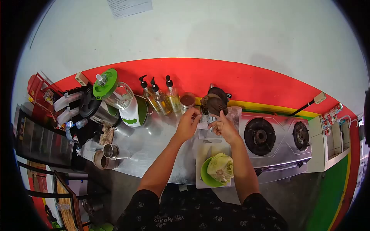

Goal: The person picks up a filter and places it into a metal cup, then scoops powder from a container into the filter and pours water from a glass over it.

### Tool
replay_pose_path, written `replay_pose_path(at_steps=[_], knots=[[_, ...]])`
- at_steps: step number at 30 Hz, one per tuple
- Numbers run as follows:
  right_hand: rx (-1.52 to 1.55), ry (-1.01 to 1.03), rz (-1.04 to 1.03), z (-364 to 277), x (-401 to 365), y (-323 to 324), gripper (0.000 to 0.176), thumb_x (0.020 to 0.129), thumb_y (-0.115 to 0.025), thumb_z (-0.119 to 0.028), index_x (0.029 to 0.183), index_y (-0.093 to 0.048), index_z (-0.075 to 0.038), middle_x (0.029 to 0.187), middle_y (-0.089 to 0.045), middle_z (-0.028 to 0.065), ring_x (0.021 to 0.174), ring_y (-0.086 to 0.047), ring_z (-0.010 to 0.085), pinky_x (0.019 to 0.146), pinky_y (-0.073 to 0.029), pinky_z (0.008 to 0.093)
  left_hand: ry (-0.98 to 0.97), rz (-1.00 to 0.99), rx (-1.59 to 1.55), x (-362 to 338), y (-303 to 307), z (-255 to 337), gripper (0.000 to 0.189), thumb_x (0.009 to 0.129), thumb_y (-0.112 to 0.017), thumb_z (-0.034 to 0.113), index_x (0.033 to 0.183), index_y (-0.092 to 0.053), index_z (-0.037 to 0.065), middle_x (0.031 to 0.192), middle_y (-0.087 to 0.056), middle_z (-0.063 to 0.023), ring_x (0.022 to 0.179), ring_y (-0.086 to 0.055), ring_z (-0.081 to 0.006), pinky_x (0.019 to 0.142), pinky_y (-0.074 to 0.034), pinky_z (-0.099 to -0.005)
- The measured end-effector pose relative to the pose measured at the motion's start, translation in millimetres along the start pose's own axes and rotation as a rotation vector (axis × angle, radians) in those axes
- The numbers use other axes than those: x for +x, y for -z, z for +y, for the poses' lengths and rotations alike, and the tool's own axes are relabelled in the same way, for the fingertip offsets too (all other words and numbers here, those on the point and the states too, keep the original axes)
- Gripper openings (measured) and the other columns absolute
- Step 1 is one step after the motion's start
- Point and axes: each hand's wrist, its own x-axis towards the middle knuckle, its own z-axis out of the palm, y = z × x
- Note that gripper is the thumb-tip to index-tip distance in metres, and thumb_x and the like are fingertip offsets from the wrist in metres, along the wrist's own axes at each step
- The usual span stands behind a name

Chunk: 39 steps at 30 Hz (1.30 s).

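Observation:
Fingers and thumb drawn together, my left hand (187, 125) is over the steel counter, at one end of a small whitish translucent piece of plastic (202, 126). From the other side my right hand (227, 129) grips the same piece, with its index finger stretched out. Below the hands lies a white cutting board (202, 148). On it sit a green bowl (207, 177) and a head of cabbage (221, 168) that leans over the bowl's rim, partly behind my right forearm. A knife-like shape on the board is hard to make out.
Right of my hands is a two-burner gas stove (283, 134). At the back stand several pump bottles (162, 102), a brown-lidded jar (187, 101) and dark brown bundled objects (216, 103). A green-lidded blender (115, 94) and metal cups (111, 151) are on the left.

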Motion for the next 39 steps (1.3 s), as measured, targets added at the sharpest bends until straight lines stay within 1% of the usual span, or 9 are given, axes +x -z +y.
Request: replay_pose_path(at_steps=[6,13,15,19,23,26,27,32,39], knots=[[-0.524,0.164,-0.011,23,-13,-20,0.073,0.114,-0.063,-0.051,0.163,-0.045,-0.001,0.103,-0.077,0.0084,0.075,-0.059,0.0114,0.068,-0.05,0.0295,-0.097,0.128,-0.007,-30,28,9,0.011,0.108,-0.069,0.008,0.115,-0.065,-0.001,0.105,-0.073,-0.0123,0.099,-0.073,-0.0213,0.091,-0.058,-0.0364],[-0.195,0.176,0.247,41,-12,-50,0.086,0.111,-0.07,-0.041,0.173,-0.025,-0.001,0.116,-0.079,0.0104,0.079,-0.064,0.0137,0.07,-0.052,0.0296,-0.014,0.101,-0.122,-49,43,-21,0.011,0.11,-0.067,0.01,0.117,-0.066,0.001,0.108,-0.074,-0.0103,0.099,-0.072,-0.0191,0.089,-0.058,-0.0351],[-0.222,0.199,0.24,49,-10,-54,0.085,0.11,-0.071,-0.039,0.172,-0.027,-0.001,0.116,-0.079,0.01,0.079,-0.066,0.0143,0.068,-0.053,0.0305,0.021,0.012,-0.198,-47,46,-27,0.009,0.112,-0.067,0.01,0.117,-0.063,0.004,0.116,-0.071,-0.0041,0.104,-0.066,-0.0125,0.09,-0.055,-0.0306],[-0.232,0.213,0.375,62,-20,-74,0.072,0.109,-0.073,-0.033,0.166,-0.041,-0.003,0.11,-0.078,0.0104,0.075,-0.065,0.0138,0.07,-0.053,0.0298,0.07,-0.027,-0.177,-60,58,-22,0.008,0.113,-0.066,0.01,0.117,-0.063,0.004,0.124,-0.073,-0.0065,0.109,-0.069,-0.0154,0.092,-0.055,-0.0315],[-0.494,0.39,0.317,65,-43,-105,0.052,0.106,-0.076,-0.025,0.15,-0.061,-0.002,0.103,-0.075,0.0074,0.081,-0.067,0.0138,0.074,-0.054,0.03,-0.044,0.074,-0.239,-102,91,11,0.012,0.111,-0.067,0.01,0.119,-0.066,0.0,0.114,-0.073,-0.0082,0.103,-0.07,-0.0167,0.097,-0.057,-0.0344],[-0.302,0.359,0.189,57,-69,-151,0.036,0.108,-0.074,-0.024,0.132,-0.07,0.002,0.104,-0.076,0.0069,0.08,-0.063,0.0118,0.073,-0.051,0.0293,-0.041,0.003,-0.329,-149,134,30,0.01,0.11,-0.066,0.003,0.119,-0.065,-0.001,0.124,-0.072,-0.0113,0.121,-0.07,-0.0219,0.108,-0.055,-0.0383],[-0.305,0.358,0.172,60,-71,-163,0.036,0.108,-0.074,-0.024,0.132,-0.07,0.002,0.104,-0.076,0.0069,0.08,-0.063,0.0118,0.073,-0.051,0.0293,-0.062,-0.056,-0.373,-168,149,38,0.009,0.11,-0.066,0.001,0.119,-0.065,-0.001,0.128,-0.071,-0.0129,0.132,-0.069,-0.0255,0.113,-0.053,-0.0402],[0.262,0.117,-0.196,77,-82,-240,0.023,0.113,-0.069,-0.025,0.115,-0.074,-0.002,0.089,-0.067,0.0032,0.071,-0.053,0.0106,0.065,-0.042,0.0281,-0.014,-0.056,-0.433,-262,217,48,0.012,0.106,-0.068,-0.004,0.117,-0.067,-0.001,0.133,-0.07,-0.0146,0.131,-0.068,-0.0255,0.116,-0.051,-0.0421],[0.148,0.01,-0.269,123,-64,-334,0.021,0.112,-0.069,-0.023,0.106,-0.073,-0.004,0.083,-0.066,0.0037,0.069,-0.056,0.0121,0.065,-0.043,0.0297,0.056,0.171,-0.308,-354,295,37,0.017,0.106,-0.069,-0.003,0.123,-0.069,0.002,0.14,-0.069,-0.0144,0.129,-0.067,-0.0221,0.113,-0.053,-0.039]])
